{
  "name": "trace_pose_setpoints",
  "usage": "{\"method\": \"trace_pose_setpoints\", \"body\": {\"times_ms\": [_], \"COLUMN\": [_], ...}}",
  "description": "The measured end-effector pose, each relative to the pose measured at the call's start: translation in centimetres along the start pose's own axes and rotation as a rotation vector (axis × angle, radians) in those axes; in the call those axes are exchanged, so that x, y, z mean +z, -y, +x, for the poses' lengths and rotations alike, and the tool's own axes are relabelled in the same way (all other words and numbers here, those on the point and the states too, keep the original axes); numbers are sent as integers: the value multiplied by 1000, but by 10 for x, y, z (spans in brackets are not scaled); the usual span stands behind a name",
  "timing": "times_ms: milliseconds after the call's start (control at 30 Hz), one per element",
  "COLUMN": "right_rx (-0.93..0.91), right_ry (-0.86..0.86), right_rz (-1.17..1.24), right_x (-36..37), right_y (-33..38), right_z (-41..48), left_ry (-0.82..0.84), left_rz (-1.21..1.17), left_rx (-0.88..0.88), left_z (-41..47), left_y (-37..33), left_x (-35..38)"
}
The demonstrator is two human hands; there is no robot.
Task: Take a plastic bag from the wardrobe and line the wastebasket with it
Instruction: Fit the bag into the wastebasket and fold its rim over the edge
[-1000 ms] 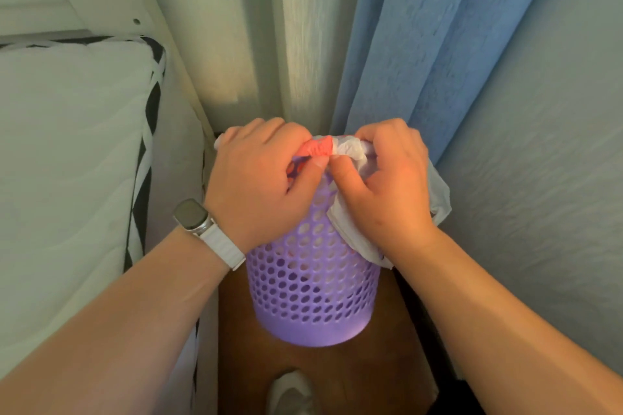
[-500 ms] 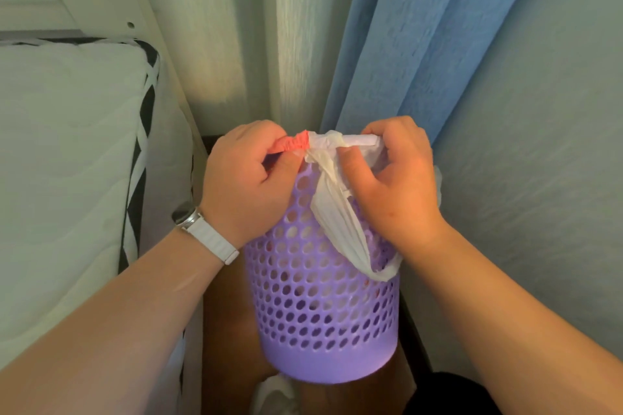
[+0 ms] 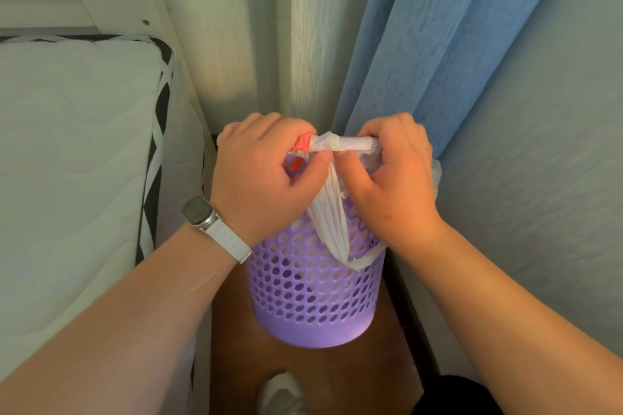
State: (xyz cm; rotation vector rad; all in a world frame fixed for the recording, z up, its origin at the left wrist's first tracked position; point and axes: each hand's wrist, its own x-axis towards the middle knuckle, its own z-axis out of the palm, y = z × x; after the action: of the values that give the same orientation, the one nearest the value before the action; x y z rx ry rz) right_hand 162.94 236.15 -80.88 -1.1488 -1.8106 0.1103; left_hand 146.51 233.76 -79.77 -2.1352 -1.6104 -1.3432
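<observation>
A purple perforated wastebasket (image 3: 313,300) stands on the wooden floor in a narrow gap. A white plastic bag (image 3: 332,222) with red print sits in it, and a loose loop hangs down the outside front. My left hand (image 3: 259,175) grips the red-printed part of the bag at the rim. My right hand (image 3: 392,175) grips the white part, and a twisted band of bag is stretched taut between the two hands above the rim. The basket's opening is hidden behind my hands.
A white mattress (image 3: 74,162) with black-and-white edging lies on the left. A blue curtain (image 3: 438,44) hangs behind the basket and a pale wall (image 3: 539,195) runs down the right. A shoe (image 3: 281,394) shows on the floor (image 3: 229,364) at the bottom.
My hands have drawn apart, stretching the bunched bag into a taut band over the rim. The loose white loop now hangs lower down the basket's front.
</observation>
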Motion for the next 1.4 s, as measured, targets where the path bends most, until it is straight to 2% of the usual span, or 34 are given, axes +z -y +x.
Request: {"method": "trace_pose_setpoints", "body": {"times_ms": [300,533,700,833,1000,1400], "right_rx": [-67,129,127,92,53,57], "right_ry": [91,16,-16,-28,-69,-13], "right_rz": [43,103,62,25,9,43], "right_x": [-14,-23,-22,-17,-9,-11], "right_y": [-9,-14,-10,-7,4,0], "right_z": [0,-3,0,2,3,1], "left_ry": [4,-23,-37,0,-64,-81], "left_rz": [-124,-275,-261,-142,-27,-122], "left_rx": [-63,-108,-60,3,50,-35], "left_z": [2,1,1,1,4,3], "left_y": [8,0,0,0,-13,0], "left_x": [0,0,0,-3,-6,-3]}}
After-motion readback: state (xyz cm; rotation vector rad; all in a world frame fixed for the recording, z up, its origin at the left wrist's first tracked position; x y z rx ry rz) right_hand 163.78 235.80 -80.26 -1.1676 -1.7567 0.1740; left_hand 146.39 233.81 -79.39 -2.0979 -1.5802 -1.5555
